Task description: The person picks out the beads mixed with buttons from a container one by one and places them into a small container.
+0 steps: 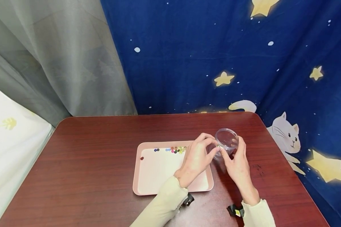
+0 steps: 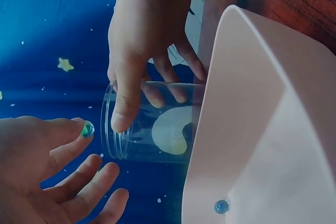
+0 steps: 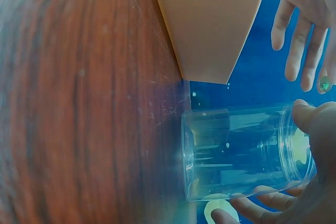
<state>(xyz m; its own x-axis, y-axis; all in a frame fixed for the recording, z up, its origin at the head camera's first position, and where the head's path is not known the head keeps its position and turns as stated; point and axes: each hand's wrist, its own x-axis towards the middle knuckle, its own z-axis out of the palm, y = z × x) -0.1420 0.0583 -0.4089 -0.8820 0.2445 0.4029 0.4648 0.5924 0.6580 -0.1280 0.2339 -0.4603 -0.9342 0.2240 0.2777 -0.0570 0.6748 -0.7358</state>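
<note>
A small green glass marble (image 2: 87, 128) is pinched between the thumb and a finger of my left hand (image 1: 197, 154), beside the mouth of a clear plastic jar (image 3: 241, 153). The other left fingers spread loosely. My right hand (image 1: 238, 164) grips the jar near its threaded rim, thumb on one side and fingers around the other. In the head view the jar stands just right of a pink tray (image 1: 149, 192), its round mouth facing up. Part of the tray's right side is hidden by the left hand and forearm.
Several small coloured marbles (image 1: 175, 148) cluster along the tray's far side, with two dark marbles (image 1: 156, 150) left of them. A brown-red marble (image 1: 142, 158) lies near the tray's left wall. The reddish wooden table (image 1: 88, 164) meets a blue star-patterned curtain (image 1: 182, 63) behind.
</note>
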